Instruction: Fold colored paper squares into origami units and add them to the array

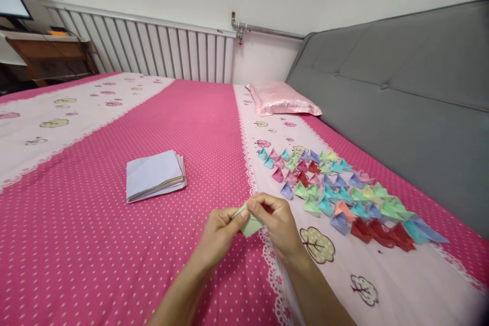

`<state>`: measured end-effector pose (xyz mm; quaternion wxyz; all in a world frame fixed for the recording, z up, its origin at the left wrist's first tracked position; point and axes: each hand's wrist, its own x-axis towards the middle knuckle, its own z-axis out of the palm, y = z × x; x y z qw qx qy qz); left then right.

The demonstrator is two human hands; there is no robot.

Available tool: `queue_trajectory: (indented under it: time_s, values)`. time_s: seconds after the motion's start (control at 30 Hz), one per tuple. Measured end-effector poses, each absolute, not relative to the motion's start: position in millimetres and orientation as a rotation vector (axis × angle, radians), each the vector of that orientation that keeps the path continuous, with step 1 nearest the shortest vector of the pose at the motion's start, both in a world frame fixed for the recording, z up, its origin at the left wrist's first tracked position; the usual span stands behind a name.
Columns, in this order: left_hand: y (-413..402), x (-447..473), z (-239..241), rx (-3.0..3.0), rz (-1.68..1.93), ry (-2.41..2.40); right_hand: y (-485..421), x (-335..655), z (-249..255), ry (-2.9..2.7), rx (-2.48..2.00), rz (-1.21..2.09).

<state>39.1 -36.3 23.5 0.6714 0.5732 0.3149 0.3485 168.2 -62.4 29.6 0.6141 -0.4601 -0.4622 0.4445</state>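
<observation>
A small piece of folded light green paper (pixel 250 226) is held between my two hands above the bed. My left hand (pixel 221 232) pinches its left edge between thumb and fingers. With thumb and curled fingers, my right hand (pixel 275 220) grips the upper right part, covering some of the folds. To the right, several rows of small folded paper boats (pixel 342 194) in green, blue, red, pink, purple and yellow stand on the sheet. A stack of square coloured paper (pixel 155 174), pale lilac on top, lies to the left of my hands.
The bed is covered by a pink dotted sheet (pixel 198 127) with pale printed bands. A pink pillow (pixel 284 98) lies against the grey headboard (pixel 397 71). Behind the bed are a white radiator (pixel 153 48), a pipe with a valve (pixel 240 30), and a desk (pixel 49 53) with a monitor.
</observation>
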Motion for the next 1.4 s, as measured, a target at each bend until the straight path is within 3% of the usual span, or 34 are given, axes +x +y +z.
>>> queue_trajectory:
  time_s: [0.23, 0.97, 1.17, 1.4]
  values:
    - [-36, 37, 27, 0.996, 0.908, 0.74, -62, 165, 30, -1.089, -1.051, 1.106]
    - [-34, 38, 30, 0.991, 0.866, 0.689, -60, 178, 33, -1.166, -1.084, 1.123]
    - [-32, 35, 27, 1.155, 0.855, 0.772, -61, 179, 34, -1.199, -1.044, 1.201]
    - [-33, 36, 24, 1.45, 0.772, 0.814, -61, 183, 33, -1.256, -1.156, 0.983]
